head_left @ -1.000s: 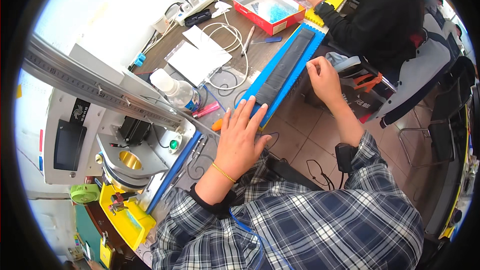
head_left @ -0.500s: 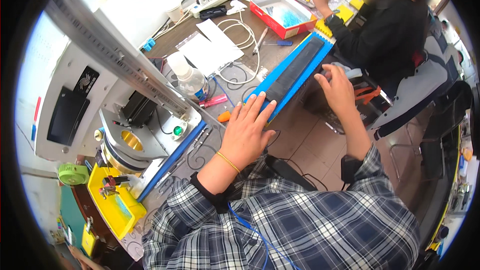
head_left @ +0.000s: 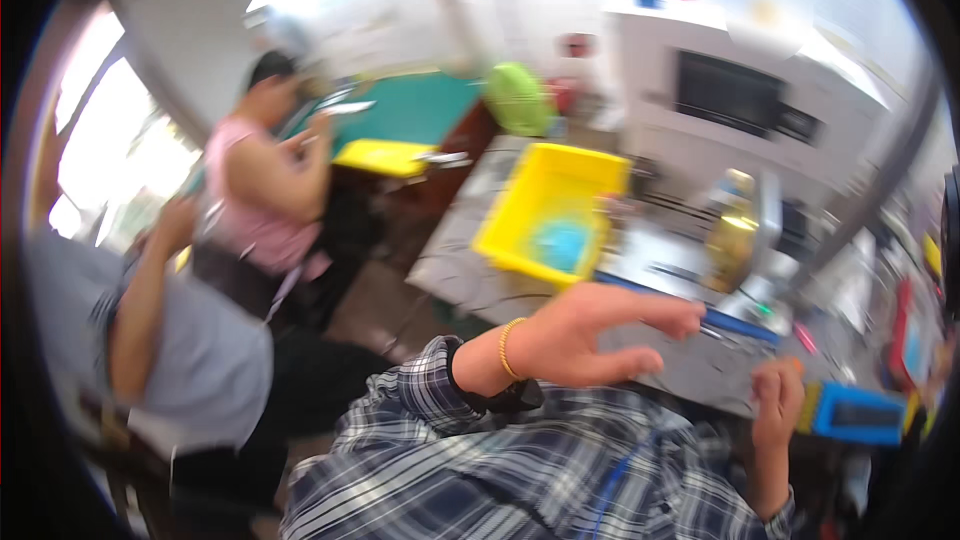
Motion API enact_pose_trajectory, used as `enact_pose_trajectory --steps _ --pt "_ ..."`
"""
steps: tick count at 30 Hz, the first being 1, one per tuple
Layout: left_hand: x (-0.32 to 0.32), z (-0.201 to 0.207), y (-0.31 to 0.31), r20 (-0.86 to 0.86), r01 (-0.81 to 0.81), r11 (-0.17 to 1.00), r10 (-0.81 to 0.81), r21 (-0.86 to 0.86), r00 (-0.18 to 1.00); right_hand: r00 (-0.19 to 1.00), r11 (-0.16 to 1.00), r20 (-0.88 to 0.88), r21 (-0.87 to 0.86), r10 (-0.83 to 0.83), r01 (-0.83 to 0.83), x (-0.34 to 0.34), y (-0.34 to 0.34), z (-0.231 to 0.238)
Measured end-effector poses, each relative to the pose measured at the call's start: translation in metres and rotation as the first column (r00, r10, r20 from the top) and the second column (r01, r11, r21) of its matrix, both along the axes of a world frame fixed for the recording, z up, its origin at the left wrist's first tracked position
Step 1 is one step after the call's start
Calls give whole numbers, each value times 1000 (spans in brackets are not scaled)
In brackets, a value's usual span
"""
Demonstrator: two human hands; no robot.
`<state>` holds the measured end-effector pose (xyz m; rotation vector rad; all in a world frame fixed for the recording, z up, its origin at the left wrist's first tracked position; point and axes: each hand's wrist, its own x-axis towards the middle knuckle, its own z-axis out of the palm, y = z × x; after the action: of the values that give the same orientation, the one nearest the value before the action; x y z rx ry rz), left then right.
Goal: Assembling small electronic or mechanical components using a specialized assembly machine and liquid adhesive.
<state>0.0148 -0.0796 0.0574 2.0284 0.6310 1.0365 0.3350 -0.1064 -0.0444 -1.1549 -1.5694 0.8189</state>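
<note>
My left hand, a yellow bracelet at its wrist, is held over the near edge of the grey patterned table. Its thumb and fingers are apart with nothing between them. Beyond it stands a yellow bin with light-blue material at the bottom. My right hand is upright beside the left end of a blue tray with a dark strip along its middle. Motion blur smears the right hand's fingers, so I cannot make out whether they hold anything.
A white machine with a dark panel and a gold-coloured cylinder stands behind the table. A green fan is beyond the bin. Two people sit on the left, one in pink, one in grey. A pink tube lies near the tray.
The view has swung left, bringing the yellow bin and the seated people into sight. My left hand has come off the blue tray's dark strip. The right hand now appears beside the tray.
</note>
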Motion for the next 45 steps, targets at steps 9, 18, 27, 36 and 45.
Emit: enact_pose_trajectory --steps 9,18,27,36,45 --pt "-246 111 -152 670 -966 43 712 254 208 914 901 -53 -153 402 -406 -37 26 -62" --pt "-294 106 -112 416 -850 460 846 -256 332 903 881 60 -254 425 -398 -43 24 -25" --pt "-254 109 -4 261 -333 -355 919 874 -296 922 853 44 -397 386 -338 -33 25 -36" --pt "-233 284 -204 860 143 -858 456 493 -229 920 787 -44 -503 388 -356 -13 34 -56" --pt "-111 311 -195 799 -403 -690 496 601 341 932 840 -9 -430 363 -332 -19 40 -68"
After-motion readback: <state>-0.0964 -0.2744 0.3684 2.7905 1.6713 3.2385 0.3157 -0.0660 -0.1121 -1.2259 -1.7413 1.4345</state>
